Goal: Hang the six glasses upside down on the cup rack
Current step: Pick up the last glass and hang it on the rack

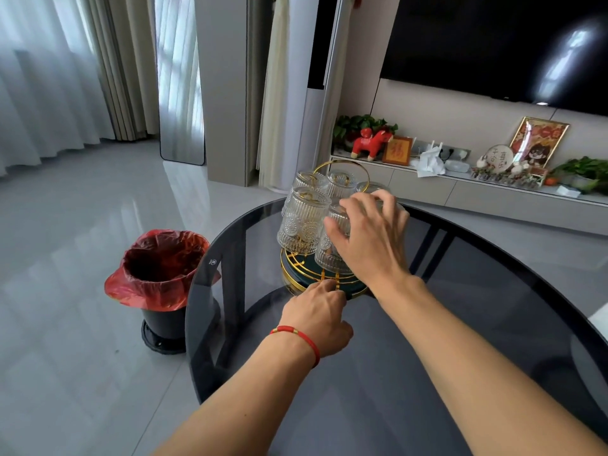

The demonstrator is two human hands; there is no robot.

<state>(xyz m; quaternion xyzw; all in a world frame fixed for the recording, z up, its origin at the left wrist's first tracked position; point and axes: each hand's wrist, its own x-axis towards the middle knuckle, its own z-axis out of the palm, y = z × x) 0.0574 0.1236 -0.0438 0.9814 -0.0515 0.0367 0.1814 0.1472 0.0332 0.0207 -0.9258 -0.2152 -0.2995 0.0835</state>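
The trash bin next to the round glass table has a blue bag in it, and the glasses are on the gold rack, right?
Not quite: the head view shows the trash bin's bag is red, not blue. The rest holds: the bin stands beside the round glass table, and the glasses are on the gold rack.

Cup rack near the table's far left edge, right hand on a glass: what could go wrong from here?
1. The cup rack stands close to the rim of the glass table; a sideways push could slide it toward the edge, though the left hand at its gold base seems to steady it.
2. The right hand grips a front glass packed close to its neighbour; seating it could knock the two together.
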